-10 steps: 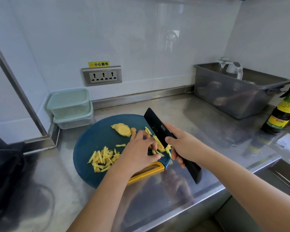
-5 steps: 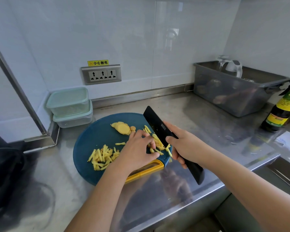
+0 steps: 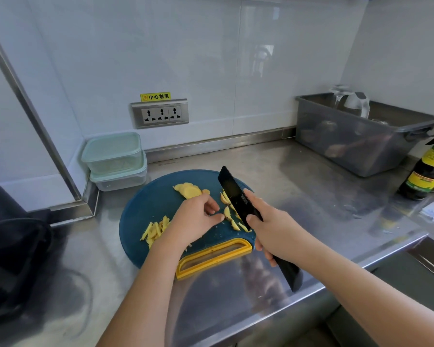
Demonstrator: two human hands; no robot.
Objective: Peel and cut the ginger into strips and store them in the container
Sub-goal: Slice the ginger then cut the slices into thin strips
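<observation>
Left hand [image 3: 196, 219] drawn back, curled fingers [image 3: 210, 203] just left of ginger strips [image 3: 227, 213], right hand [image 3: 268, 226] gripping knife [image 3: 232, 189]

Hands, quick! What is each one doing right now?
Left hand: fingers curled beside the ginger pieces; cannot tell whether it pinches one.
Right hand: closed on the black knife, by its handle.

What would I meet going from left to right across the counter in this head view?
Stacked containers → cut ginger strips → left hand → knife → grey tub → bottle.
</observation>
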